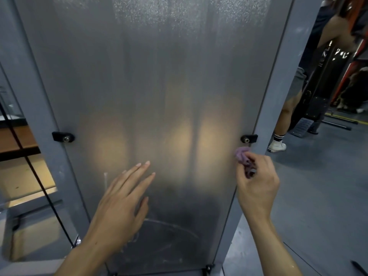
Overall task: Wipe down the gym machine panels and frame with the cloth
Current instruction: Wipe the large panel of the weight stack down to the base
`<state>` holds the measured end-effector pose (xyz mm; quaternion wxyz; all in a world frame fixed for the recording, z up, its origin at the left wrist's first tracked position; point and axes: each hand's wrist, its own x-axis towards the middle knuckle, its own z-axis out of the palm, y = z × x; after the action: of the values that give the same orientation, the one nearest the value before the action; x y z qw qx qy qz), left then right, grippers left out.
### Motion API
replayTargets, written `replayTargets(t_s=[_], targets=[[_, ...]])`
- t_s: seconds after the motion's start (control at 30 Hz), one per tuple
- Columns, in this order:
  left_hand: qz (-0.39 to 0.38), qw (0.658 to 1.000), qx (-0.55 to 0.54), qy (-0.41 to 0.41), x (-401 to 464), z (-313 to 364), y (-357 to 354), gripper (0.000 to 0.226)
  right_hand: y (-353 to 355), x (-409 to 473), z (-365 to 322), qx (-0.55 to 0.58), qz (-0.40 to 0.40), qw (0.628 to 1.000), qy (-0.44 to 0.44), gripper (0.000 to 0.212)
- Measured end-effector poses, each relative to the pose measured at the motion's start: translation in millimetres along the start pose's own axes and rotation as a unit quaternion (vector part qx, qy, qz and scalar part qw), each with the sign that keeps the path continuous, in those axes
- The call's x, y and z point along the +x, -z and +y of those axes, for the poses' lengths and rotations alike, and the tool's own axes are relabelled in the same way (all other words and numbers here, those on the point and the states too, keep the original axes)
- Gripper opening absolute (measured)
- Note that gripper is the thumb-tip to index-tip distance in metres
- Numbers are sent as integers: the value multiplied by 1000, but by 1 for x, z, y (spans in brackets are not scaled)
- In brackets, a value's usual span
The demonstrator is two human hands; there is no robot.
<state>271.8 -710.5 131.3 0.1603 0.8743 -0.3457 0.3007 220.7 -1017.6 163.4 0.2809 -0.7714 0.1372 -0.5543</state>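
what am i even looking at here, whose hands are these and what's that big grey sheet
This is one picture from a camera worn on a person's head, looking forward and down at their own hands. No robot is involved. The big grey sheet is a frosted panel on a gym machine, fixed to a grey metal frame by small black clips on each side. The left hand lies open with straight fingers against the panel. The right hand holds a bunched purple cloth at the panel's right edge, just below the right clip. Behind, on the right, another person's leg and white shoe show on the gym floor.
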Motion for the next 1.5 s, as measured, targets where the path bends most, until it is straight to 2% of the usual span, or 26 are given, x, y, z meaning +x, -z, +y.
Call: replayTargets(t_s=[0.1, 0.2, 0.37, 0.57, 0.77, 0.9, 1.0, 1.13, 1.23, 1.3, 1.4, 1.5], targets=[[-5, 1000, 2, 6, -1, -1, 1, 53, 5, 5, 8, 21, 46, 998, -47, 14], [-9, 1000, 4, 7, -2, 0, 1, 53, -3, -1, -8, 42, 35, 997, -63, 17], [-10, 1000, 2, 10, -2, 0, 0, 52, -4, -1, -17, 52, 6, 998, -30, 18], [-22, 1000, 7, 13, -3, 0, 2, 53, -10, 1, -27, 87, 62, 990, -87, 14], [-35, 999, 8, 23, -3, 2, 3, 53, -29, -11, -61, 103, 12, 995, -14, 21], [-34, 999, 4, 21, -3, 1, 6, 51, -20, 1, -48, 83, 66, 994, -37, 20], [-33, 999, 7, 25, -6, -1, 9, 51, -26, -1, -56, 89, 72, 992, -51, 22], [-39, 999, 11, 32, -8, -5, 10, 52, -44, -16, -92, 143, 24, 989, -17, 29], [-38, 999, 8, 33, -7, -4, 10, 52, -49, -22, -100, 129, -20, 991, 43, 28], [-36, 999, 4, 33, -7, -3, 11, 51, -45, -17, -91, 99, 5, 994, 43, 26], [-36, 999, 4, 31, -8, -4, 12, 51, -31, -2, -68, 78, 65, 995, -8, 22], [-31, 999, 3, 30, -8, -5, 12, 51, -32, -2, -68, 84, 72, 994, -27, 24]])
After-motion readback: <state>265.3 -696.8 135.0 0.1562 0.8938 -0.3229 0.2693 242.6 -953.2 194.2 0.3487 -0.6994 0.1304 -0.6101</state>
